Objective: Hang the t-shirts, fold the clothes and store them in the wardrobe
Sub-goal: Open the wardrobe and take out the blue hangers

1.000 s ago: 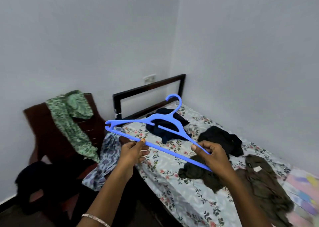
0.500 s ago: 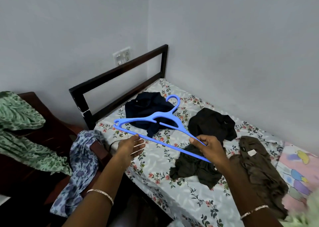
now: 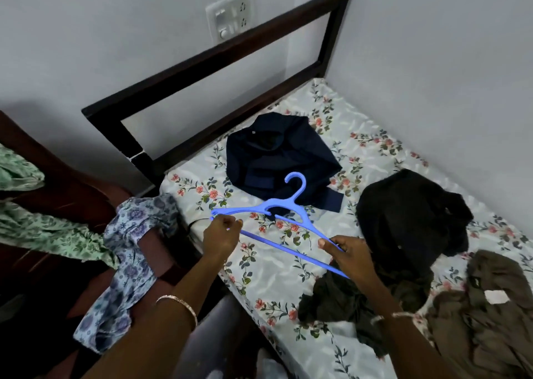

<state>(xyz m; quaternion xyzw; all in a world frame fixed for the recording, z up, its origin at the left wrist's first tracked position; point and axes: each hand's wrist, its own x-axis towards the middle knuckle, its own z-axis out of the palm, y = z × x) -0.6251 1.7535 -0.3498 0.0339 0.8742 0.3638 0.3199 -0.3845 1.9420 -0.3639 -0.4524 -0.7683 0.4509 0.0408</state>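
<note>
Blue plastic hanger point(image 3: 291, 200) with curved hook, held low over the floral-sheeted bed point(image 3: 274, 275) near its head edge, left hand point(image 3: 222, 236) with fingers curled round one end, right hand point(image 3: 350, 256) pinching the other.

A bed point(image 3: 277, 277) with a floral sheet carries a navy garment point(image 3: 274, 159), a black garment point(image 3: 409, 217) and olive clothes point(image 3: 490, 321).

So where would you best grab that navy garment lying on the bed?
Probably the navy garment by its collar, pinched from above: it lies rumpled on the bed, collar up toward the headboard, so lifting there should let it hang.
</note>
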